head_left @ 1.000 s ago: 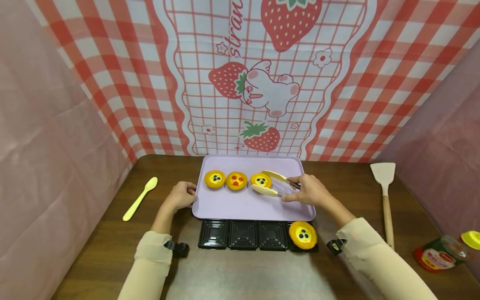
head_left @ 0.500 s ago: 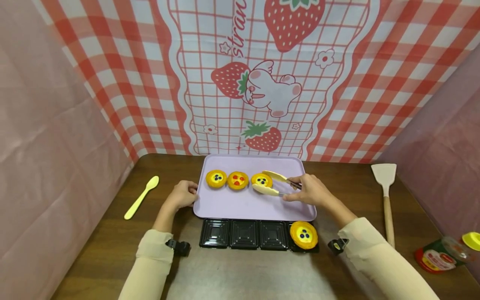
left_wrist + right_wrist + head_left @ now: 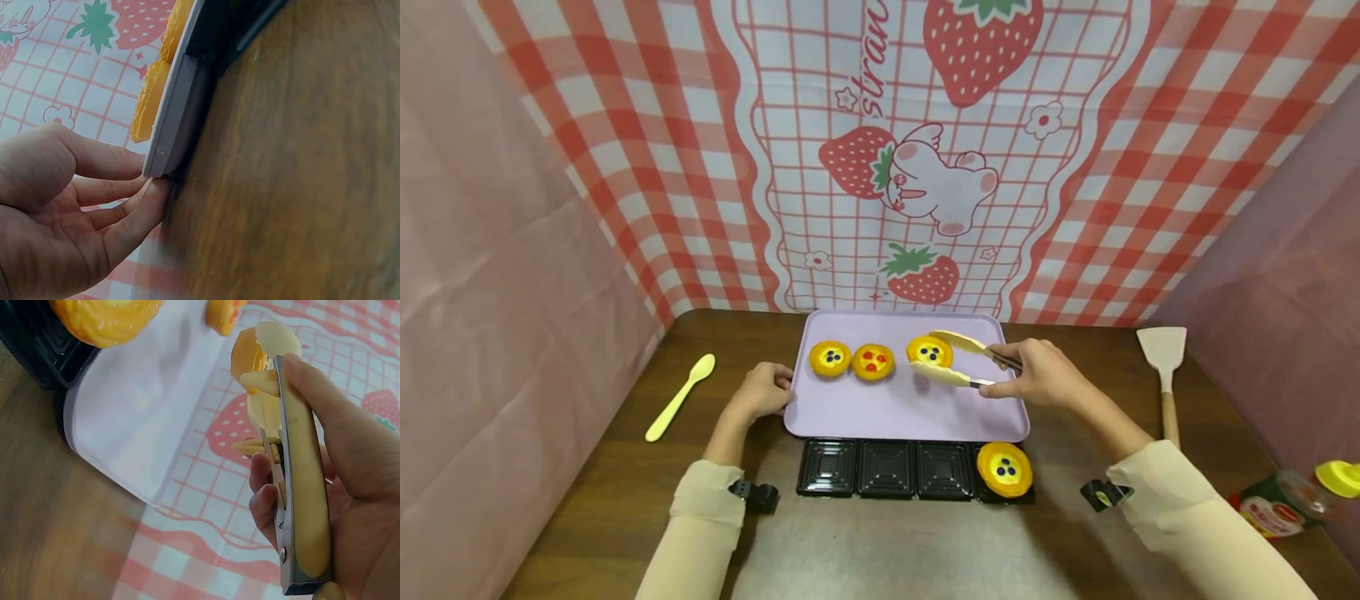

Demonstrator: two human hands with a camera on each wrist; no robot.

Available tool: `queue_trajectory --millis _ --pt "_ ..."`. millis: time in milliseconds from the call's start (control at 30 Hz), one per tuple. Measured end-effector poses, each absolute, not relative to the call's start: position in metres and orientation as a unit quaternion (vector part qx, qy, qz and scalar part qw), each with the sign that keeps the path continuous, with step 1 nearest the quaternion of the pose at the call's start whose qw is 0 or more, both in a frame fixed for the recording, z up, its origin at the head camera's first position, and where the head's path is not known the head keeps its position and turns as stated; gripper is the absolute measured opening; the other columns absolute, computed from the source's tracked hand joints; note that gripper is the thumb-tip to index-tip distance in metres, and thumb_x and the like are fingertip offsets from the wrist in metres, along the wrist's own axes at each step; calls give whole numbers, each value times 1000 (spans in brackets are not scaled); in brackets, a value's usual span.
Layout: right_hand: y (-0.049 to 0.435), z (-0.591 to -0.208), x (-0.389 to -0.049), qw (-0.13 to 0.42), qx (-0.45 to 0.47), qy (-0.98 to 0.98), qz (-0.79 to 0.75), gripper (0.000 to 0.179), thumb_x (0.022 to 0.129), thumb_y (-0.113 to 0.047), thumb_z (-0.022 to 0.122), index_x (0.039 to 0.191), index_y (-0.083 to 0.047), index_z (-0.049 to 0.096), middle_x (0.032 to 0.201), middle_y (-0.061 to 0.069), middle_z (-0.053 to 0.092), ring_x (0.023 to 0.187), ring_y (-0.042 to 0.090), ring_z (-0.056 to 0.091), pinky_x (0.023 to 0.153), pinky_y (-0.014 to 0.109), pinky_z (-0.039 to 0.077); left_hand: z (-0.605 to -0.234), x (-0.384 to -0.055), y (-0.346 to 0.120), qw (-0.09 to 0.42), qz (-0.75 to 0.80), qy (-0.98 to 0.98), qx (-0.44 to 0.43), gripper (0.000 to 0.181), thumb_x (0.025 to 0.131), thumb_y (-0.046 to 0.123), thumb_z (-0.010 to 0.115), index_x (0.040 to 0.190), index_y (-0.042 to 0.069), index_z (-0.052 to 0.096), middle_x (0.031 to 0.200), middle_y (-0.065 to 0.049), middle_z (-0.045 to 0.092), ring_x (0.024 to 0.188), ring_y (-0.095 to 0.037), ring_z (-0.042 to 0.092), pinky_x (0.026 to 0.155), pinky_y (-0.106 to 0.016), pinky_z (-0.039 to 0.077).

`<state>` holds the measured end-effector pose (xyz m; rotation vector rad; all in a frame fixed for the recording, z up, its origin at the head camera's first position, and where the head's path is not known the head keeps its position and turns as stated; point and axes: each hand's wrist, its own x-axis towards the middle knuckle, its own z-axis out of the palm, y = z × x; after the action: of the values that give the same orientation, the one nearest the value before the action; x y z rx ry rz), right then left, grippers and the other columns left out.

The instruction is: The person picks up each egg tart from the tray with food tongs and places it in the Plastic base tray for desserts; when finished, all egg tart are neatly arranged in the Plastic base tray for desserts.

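Observation:
My right hand [image 3: 1037, 375] grips a pair of tongs [image 3: 942, 374] with cream tips. Between the tips is a blueberry tart [image 3: 930, 353], which appears raised off the lilac tray [image 3: 880, 412]. In the right wrist view, the tongs [image 3: 306, 494] lie along my palm, with the tart [image 3: 244, 359] at their far end. My left hand [image 3: 767, 389] holds the tray's left edge; the left wrist view has its fingers pinching the tray rim [image 3: 164, 140]. Another blueberry tart [image 3: 830, 359] and a strawberry-topped tart [image 3: 873, 362] sit side by side on the tray.
A black tray of several square compartments [image 3: 887, 469] lies before the lilac tray; a blueberry tart [image 3: 1004, 470] fills its rightmost one. A yellow spoon [image 3: 680, 398] lies at left. At right are a spatula [image 3: 1165, 358] and a jar-like container [image 3: 1277, 504] near a yellow lid [image 3: 1341, 478].
My right hand has moved right and slightly up with the tongs, carrying the blueberry tart away from the strawberry-topped one. The left hand keeps its hold on the tray.

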<state>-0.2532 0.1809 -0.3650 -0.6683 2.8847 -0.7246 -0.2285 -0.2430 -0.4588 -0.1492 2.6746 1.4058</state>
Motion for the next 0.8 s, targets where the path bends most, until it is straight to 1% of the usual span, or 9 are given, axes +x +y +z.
queue_trajectory --millis 100,200,300,367,467,533,633,733,800 --pt "185 -360 -242 38 -229 945 -232 85 69 -50 87 131 3 61 96 13 70 71 20 52 52 26 40 -459 -228 -243 59 465 882 -49 36 79 -7 62 114 -15 60 86 -16 57 68 -21 59 56 -33 60" --pt "190 -357 -230 31 -242 942 -231 84 69 -49 87 131 2 62 71 1 54 58 12 41 45 24 31 -459 -228 -243 60 466 881 -53 37 79 -6 62 114 -14 60 86 -15 57 69 -21 58 56 -32 60" --pt "197 -353 -217 29 -257 937 -237 82 71 -46 87 132 1 61 61 -4 38 51 8 32 43 22 28 -459 -228 -243 63 471 878 -53 38 79 -6 62 115 -14 59 87 -15 56 71 -21 58 56 -32 60" --pt "201 -350 -209 28 -264 933 -244 79 72 -44 87 132 0 61 60 -6 35 50 6 30 42 21 26 -460 -228 -243 63 473 877 -51 38 78 -7 61 115 -14 59 86 -15 56 70 -21 58 56 -32 60" --pt "207 -347 -198 22 -276 928 -248 75 72 -40 88 132 -1 63 61 -7 37 50 4 31 43 20 26 -459 -228 -245 59 474 877 -49 37 78 -7 61 115 -14 59 85 -14 56 69 -20 58 56 -32 60" --pt "210 -345 -192 23 -283 926 -249 74 72 -39 88 131 -2 63 65 -7 46 51 3 34 43 20 29 -459 -228 -246 57 474 877 -49 37 78 -7 61 114 -15 59 84 -14 56 68 -20 58 55 -33 60" --pt "215 -344 -181 26 -300 922 -245 71 74 -39 87 130 -2 64 87 2 68 54 2 42 48 20 38 -459 -227 -246 58 475 877 -49 37 78 -7 60 114 -15 59 83 -14 56 67 -20 57 55 -33 60" --pt "222 -346 -170 26 -316 918 -238 68 75 -39 86 129 -3 65 111 10 71 64 3 51 57 22 46 -459 -227 -245 62 477 876 -47 37 78 -7 60 114 -16 59 84 -14 56 67 -20 58 56 -33 60" --pt "228 -347 -162 30 -323 915 -241 67 76 -40 85 129 -4 65 115 12 70 71 3 56 61 23 50 -460 -228 -243 63 476 876 -45 37 78 -7 60 114 -15 59 84 -14 56 68 -20 58 56 -33 60"
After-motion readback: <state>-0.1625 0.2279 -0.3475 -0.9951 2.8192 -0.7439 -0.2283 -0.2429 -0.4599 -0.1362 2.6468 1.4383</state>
